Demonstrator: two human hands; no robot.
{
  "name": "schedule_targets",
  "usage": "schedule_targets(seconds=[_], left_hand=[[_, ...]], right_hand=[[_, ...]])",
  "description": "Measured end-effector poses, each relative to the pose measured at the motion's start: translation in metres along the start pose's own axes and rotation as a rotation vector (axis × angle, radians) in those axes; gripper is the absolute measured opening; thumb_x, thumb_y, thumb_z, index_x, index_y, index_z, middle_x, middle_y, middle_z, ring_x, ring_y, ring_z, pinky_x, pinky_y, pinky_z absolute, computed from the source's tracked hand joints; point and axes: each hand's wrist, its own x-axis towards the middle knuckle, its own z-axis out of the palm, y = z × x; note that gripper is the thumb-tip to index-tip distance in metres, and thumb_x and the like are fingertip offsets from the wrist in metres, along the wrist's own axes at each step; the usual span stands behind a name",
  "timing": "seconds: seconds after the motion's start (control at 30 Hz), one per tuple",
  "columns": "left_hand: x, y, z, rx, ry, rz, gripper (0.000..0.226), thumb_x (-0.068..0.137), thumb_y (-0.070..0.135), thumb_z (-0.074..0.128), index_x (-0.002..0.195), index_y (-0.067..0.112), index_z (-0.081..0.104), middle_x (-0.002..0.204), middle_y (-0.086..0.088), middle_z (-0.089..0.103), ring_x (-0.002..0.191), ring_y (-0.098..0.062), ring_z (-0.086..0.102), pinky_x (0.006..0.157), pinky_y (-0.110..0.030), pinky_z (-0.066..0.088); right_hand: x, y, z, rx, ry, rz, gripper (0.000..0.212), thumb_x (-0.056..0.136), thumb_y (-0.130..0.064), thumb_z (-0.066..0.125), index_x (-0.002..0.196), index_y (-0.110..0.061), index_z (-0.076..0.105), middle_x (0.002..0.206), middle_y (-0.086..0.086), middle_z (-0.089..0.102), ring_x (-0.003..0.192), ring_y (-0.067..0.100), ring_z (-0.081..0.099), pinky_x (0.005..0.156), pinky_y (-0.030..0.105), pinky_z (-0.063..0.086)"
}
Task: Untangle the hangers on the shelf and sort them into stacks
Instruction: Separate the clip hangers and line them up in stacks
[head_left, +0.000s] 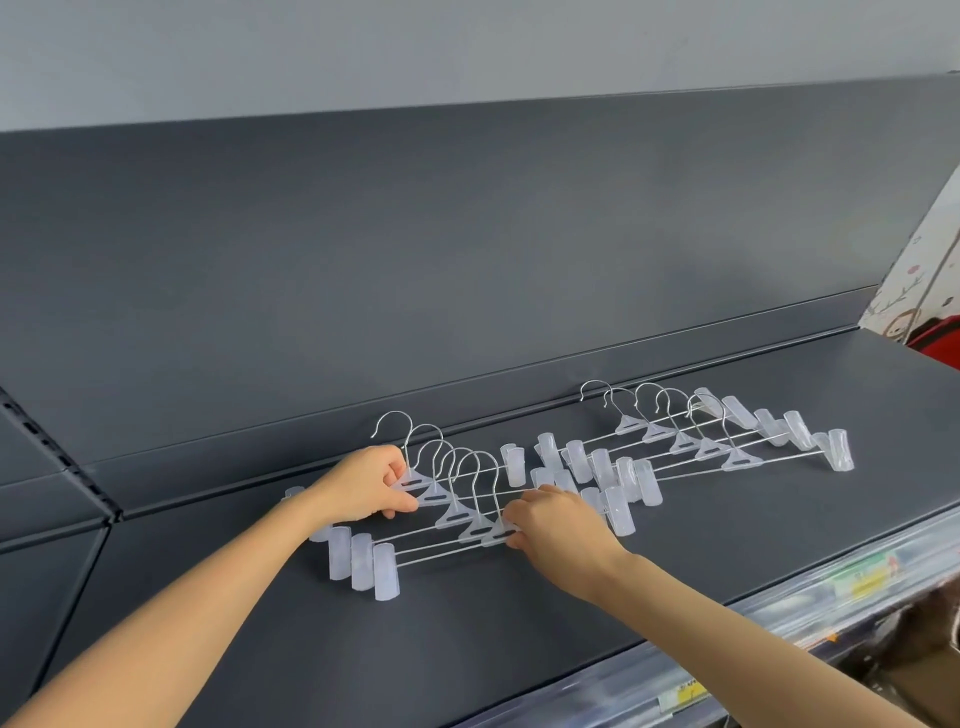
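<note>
**Two hanger groups on one shelf**

Landmark: left hanger group (447, 514), flat on the shelf (519, 649), hooks toward the back panel (467, 260) behind it. The right hanger group (685, 444) lies right of it and further back, with end clips meeting in between. Left hand (363, 486) grips its rear-left hook bases, right hand (556, 525) its front-right one. Label strip (779, 613) in front, lower right.

Nothing legible. Price tag (865, 576), yellow-green, on shelf (467, 649) front edge; 2nd tag (683, 693) further along same edge. Print on both too blurred to read.
</note>
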Motion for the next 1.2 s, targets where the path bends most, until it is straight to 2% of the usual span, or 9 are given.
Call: schedule_targets(seconds=[0.17, 0.27, 0.57, 0.7, 0.83, 0.93, 1.07, 1.2], left_hand=[[0.001, -0.004, 0.0, -0.017, 0.011, -0.004, 0.036, 0.076, 0.021, 0.076, 0.095, 0.0, 0.053, 0.083, -0.014, 0.069, 0.054, -0.002, 0.061, 0.06, -0.024, 0.045], [0.001, -0.003, 0.001, -0.015, 0.007, 0.005, 0.035, 0.076, 0.022, 0.075, 0.094, 0.001, 0.052, 0.077, -0.008, 0.066, 0.054, -0.002, 0.06, 0.06, -0.025, 0.044], [-0.004, 0.003, 0.008, -0.002, -0.023, 0.049, 0.028, 0.077, 0.022, 0.075, 0.089, 0.008, 0.054, 0.07, -0.001, 0.064, 0.053, -0.001, 0.06, 0.064, -0.028, 0.044], [-0.005, 0.008, 0.014, -0.008, -0.023, 0.055, 0.029, 0.077, 0.023, 0.074, 0.091, 0.007, 0.054, 0.071, -0.002, 0.064, 0.049, 0.003, 0.056, 0.059, -0.025, 0.042], [-0.004, 0.015, 0.02, -0.005, -0.025, 0.071, 0.033, 0.077, 0.026, 0.075, 0.093, 0.007, 0.054, 0.077, -0.007, 0.068, 0.051, 0.003, 0.057, 0.059, -0.024, 0.042], [-0.003, 0.019, 0.024, -0.009, -0.037, 0.063, 0.042, 0.073, 0.032, 0.077, 0.096, 0.006, 0.053, 0.073, -0.002, 0.067, 0.053, 0.0, 0.057, 0.061, -0.025, 0.043], [-0.001, 0.024, 0.03, -0.012, -0.053, 0.048, 0.048, 0.069, 0.036, 0.08, 0.099, 0.009, 0.054, 0.081, 0.001, 0.063, 0.062, -0.005, 0.055, 0.063, -0.026, 0.044], [0.007, 0.027, 0.033, 0.032, -0.029, 0.039, 0.044, 0.071, 0.039, 0.078, 0.099, 0.014, 0.055, 0.089, 0.002, 0.057, 0.072, -0.011, 0.047, 0.065, -0.026, 0.042]], right_hand=[[0.005, -0.001, 0.002, 0.001, -0.003, 0.007, 0.018, 0.095, -0.023, 0.048, 0.098, -0.008, 0.057, 0.098, 0.009, 0.06, 0.095, 0.028, 0.051, 0.069, 0.029, 0.028], [0.005, -0.001, 0.003, 0.006, -0.002, 0.014, 0.018, 0.095, -0.024, 0.049, 0.1, -0.009, 0.058, 0.099, 0.008, 0.06, 0.096, 0.028, 0.052, 0.07, 0.029, 0.03], [-0.012, -0.001, -0.002, 0.036, -0.03, 0.011, 0.014, 0.095, -0.021, 0.048, 0.082, -0.016, 0.046, 0.086, 0.004, 0.052, 0.082, 0.023, 0.04, 0.067, 0.029, 0.027], [-0.02, 0.004, -0.004, 0.025, -0.046, 0.011, 0.013, 0.095, -0.021, 0.048, 0.087, -0.012, 0.053, 0.085, 0.003, 0.048, 0.089, 0.025, 0.047, 0.068, 0.03, 0.03], [-0.03, 0.009, -0.006, 0.0, -0.041, 0.013, 0.016, 0.096, -0.021, 0.047, 0.097, -0.009, 0.058, 0.092, 0.006, 0.056, 0.094, 0.026, 0.05, 0.069, 0.03, 0.033], [-0.034, 0.013, -0.008, -0.005, -0.044, 0.026, 0.017, 0.096, -0.022, 0.047, 0.099, -0.01, 0.059, 0.099, 0.007, 0.059, 0.098, 0.026, 0.051, 0.072, 0.031, 0.036], [-0.039, 0.017, -0.009, -0.015, -0.053, 0.048, 0.02, 0.096, -0.024, 0.047, 0.105, -0.012, 0.059, 0.103, 0.006, 0.059, 0.101, 0.025, 0.051, 0.078, 0.031, 0.04], [-0.041, 0.021, -0.011, -0.02, -0.055, 0.062, 0.021, 0.097, -0.025, 0.045, 0.104, -0.011, 0.059, 0.102, 0.006, 0.058, 0.101, 0.025, 0.051, 0.075, 0.03, 0.037]])
